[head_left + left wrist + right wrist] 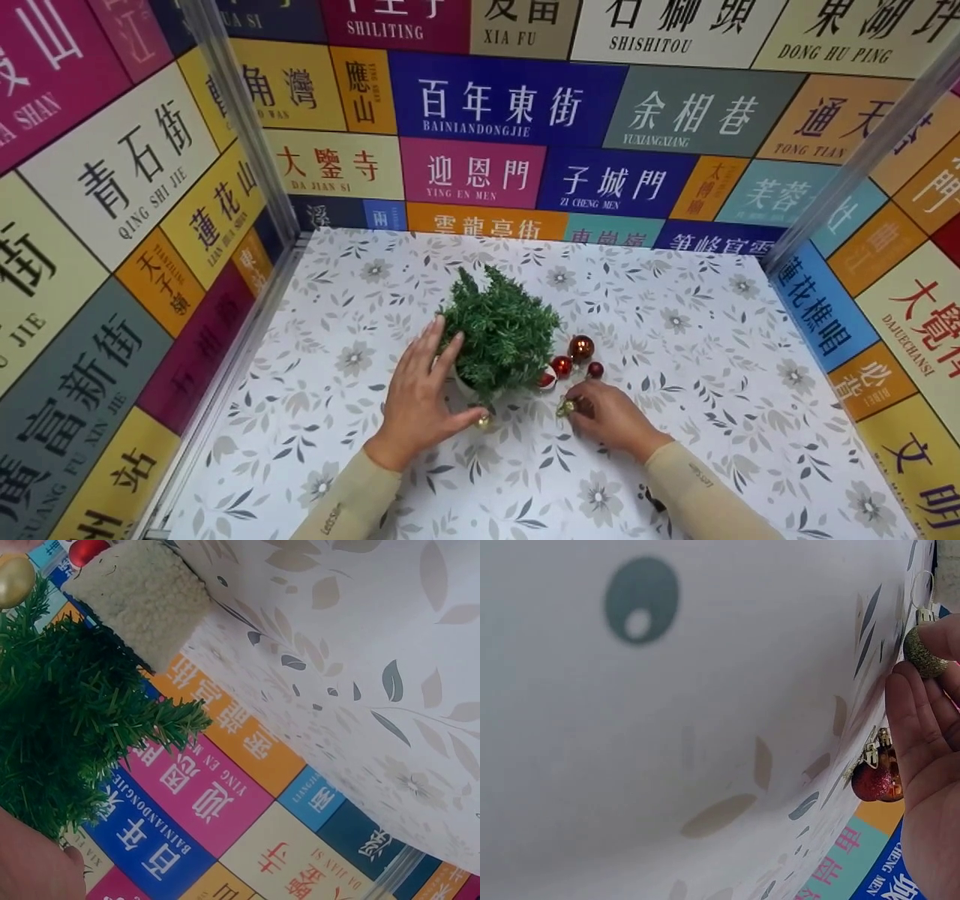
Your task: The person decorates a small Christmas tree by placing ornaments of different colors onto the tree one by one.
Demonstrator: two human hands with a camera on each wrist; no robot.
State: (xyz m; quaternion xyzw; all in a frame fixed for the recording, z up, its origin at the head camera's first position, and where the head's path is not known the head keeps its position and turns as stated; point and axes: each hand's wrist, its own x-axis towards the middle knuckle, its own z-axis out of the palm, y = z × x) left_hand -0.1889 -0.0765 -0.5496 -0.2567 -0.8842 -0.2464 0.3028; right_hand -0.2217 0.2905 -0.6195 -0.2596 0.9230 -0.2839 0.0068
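Observation:
A small artificial Christmas tree (pixel 501 330) stands on the table, its fuzzy pale base (pixel 146 604) showing in the left wrist view. My left hand (pixel 420 394) is spread along the tree's left side, fingers straight against the branches. Right by its thumb tip is a smooth gold ball (pixel 482 421), seen also as a gold ball (pixel 15 581) in the left wrist view. Between thumb and fingertips, my right hand (pixel 611 421) pinches a glittery gold bauble (pixel 922 652) with a thin loop on its cap, low over the table right of the tree.
Just beyond the right hand lie several baubles: a large copper-red ball (pixel 581 347), a shiny red ball (pixel 561 366), a small dark red ball (pixel 595 370) and a red-and-white ball (pixel 547 376). A floral cover (pixel 360 300) spans the table; sign-printed walls (pixel 480 165) enclose it.

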